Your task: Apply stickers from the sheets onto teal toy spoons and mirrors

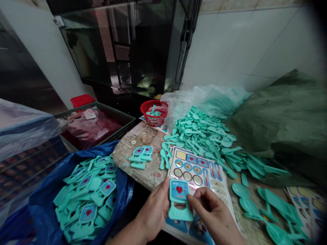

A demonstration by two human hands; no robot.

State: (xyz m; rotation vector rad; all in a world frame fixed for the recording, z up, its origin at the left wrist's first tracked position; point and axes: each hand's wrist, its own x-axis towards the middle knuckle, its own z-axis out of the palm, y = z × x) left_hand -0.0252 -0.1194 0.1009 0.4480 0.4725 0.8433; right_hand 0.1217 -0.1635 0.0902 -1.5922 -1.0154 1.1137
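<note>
My left hand (154,212) holds a teal plastic toy piece (179,200) with a red-heart sticker on its blue face, gripping it by the left edge. My right hand (213,214) pinches the piece's right side, thumb and fingers pressed on the sticker's edge. Both hands hover over a sticker sheet (198,170) with round and heart stickers, lying on the worn table (143,170).
A blue bag (51,190) at the left holds several stickered teal pieces (88,194). A big pile of bare teal parts (206,139) covers the table's right. A red basket (154,113), a small cup (147,137), a dark crate (120,117) and a green sack (286,126) stand around.
</note>
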